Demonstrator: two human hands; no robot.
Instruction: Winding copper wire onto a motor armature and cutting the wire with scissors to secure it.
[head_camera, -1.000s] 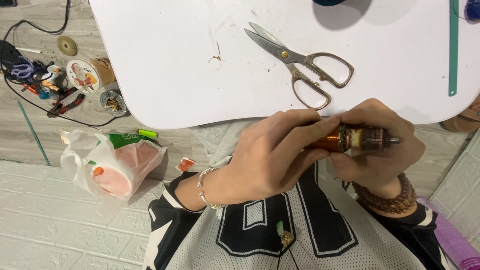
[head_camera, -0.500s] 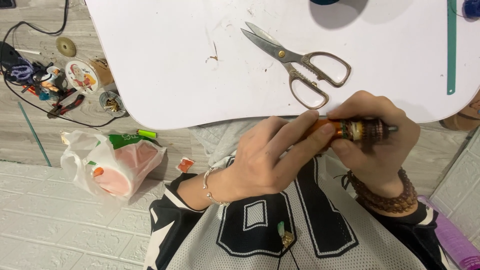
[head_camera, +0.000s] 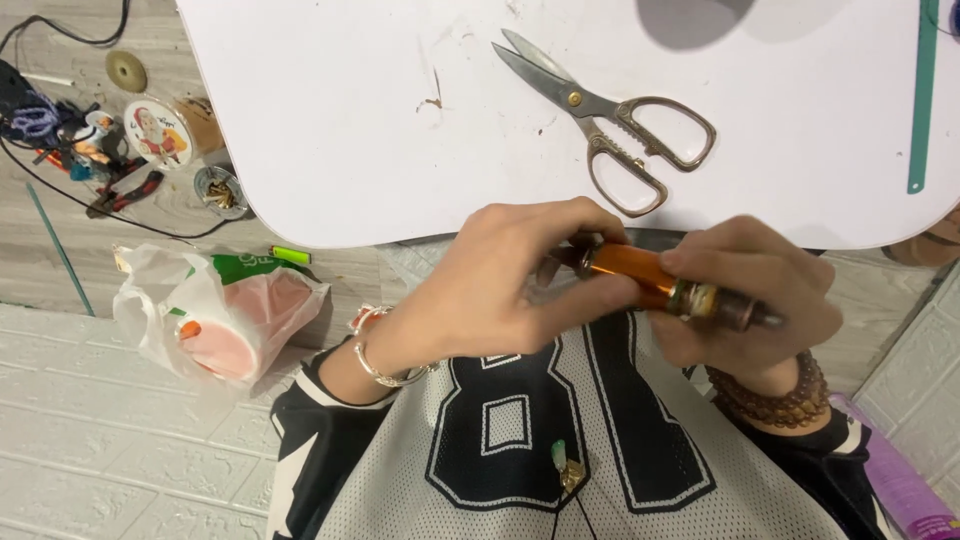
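Orange cylinder (head_camera: 630, 272) gripped by left hand (head_camera: 500, 290) and right hand (head_camera: 750, 300); white plastic bag (head_camera: 215, 305) lies left on floor.

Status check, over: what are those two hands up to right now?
Left hand and right hand both gripping an orange tube, metal tip pointing right. Held over the lap, off the white table. Scissors lie apart. Nothing in the way.

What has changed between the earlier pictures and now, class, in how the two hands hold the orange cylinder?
The orange metallic cylinder has tilted, its dark metal tip now pointing lower to the right, and more of its orange body shows. The left hand and right hand keep hold of it. The steel scissors and white table lie as before.
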